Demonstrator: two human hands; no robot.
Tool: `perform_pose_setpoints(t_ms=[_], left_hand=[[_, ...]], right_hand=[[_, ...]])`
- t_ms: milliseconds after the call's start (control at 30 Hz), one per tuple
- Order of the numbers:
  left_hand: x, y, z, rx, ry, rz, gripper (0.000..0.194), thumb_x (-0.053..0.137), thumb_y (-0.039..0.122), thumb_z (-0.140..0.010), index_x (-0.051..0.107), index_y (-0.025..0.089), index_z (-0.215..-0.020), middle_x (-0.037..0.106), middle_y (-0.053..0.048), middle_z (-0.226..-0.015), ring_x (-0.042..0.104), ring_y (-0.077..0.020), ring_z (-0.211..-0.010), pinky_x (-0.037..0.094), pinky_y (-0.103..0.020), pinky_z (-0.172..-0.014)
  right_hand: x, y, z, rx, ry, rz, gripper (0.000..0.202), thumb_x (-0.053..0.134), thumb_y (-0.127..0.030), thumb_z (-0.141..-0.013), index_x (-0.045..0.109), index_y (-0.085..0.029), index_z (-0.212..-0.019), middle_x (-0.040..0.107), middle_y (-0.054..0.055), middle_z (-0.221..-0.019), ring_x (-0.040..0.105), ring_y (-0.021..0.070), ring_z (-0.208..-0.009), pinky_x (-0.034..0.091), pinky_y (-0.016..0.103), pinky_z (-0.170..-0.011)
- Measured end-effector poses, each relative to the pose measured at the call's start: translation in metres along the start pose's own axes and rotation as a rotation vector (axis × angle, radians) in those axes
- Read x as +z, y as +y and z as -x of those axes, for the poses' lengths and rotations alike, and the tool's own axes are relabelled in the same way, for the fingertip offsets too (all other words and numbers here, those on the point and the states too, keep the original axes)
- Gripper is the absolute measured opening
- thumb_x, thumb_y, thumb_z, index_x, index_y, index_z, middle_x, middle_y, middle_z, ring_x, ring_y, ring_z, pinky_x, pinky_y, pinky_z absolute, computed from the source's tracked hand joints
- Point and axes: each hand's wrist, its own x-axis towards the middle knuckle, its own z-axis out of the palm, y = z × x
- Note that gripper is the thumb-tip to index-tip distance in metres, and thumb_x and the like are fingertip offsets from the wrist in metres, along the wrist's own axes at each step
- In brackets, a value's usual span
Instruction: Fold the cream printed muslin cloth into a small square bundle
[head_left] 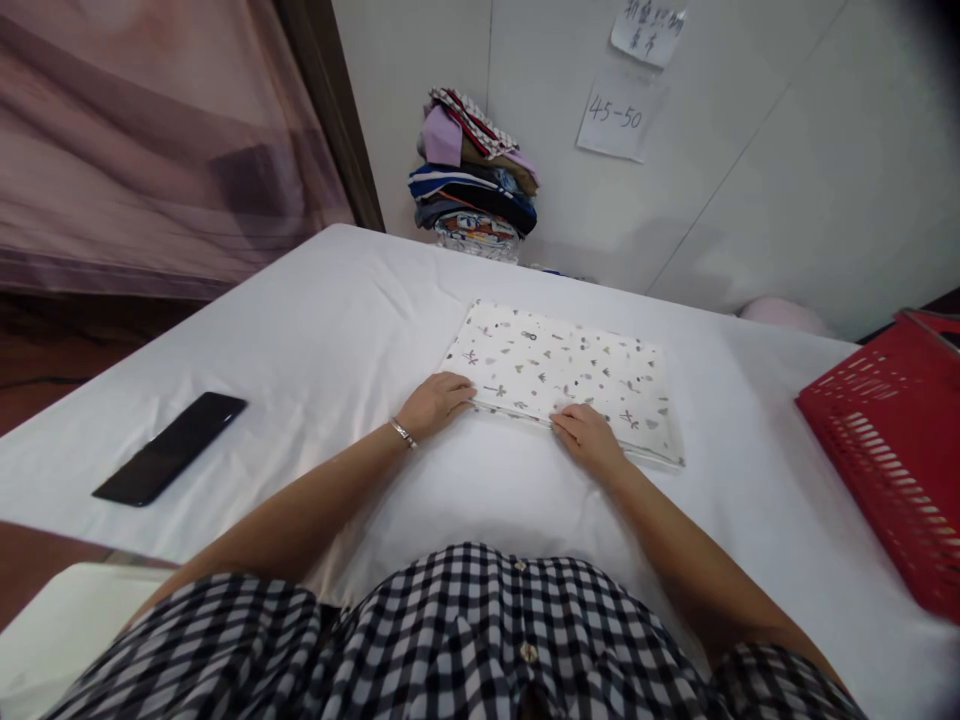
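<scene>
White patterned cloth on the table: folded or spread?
Folded: the white cloth with small printed motifs lies as a flat rectangle, layered edges showing along its near side.

A person (480,640) wears a black-and-white checked shirt (420,620), its squares darkest where the bands cross and grey between. Pale round buttons (529,652) line the front placket. Loose short sleeves (217,620) in the same check leave both forearms (300,505) bare. A slim, silver-coloured bracelet (403,433) circles the left wrist (397,418); its band appears linked, though it is small in view.
</scene>
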Motion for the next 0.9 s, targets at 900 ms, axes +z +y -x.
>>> perform_pose_setpoints(t_ms=[900], left_hand=[[0.03,0.03,-0.032,-0.004,-0.095,-0.081,0.05,0.038,0.049,-0.089,0.051,0.019,-0.127,0.044,-0.014,-0.139,0.036,-0.0304,-0.131,0.029,-0.052,-0.105]], right_hand=[[-0.022,0.027,0.051,0.093,0.13,0.102,0.025,0.042,-0.024,-0.093,0.063,-0.019,-0.106,0.064,0.01,-0.101,0.055,0.0198,-0.092,0.044,0.035,-0.08]])
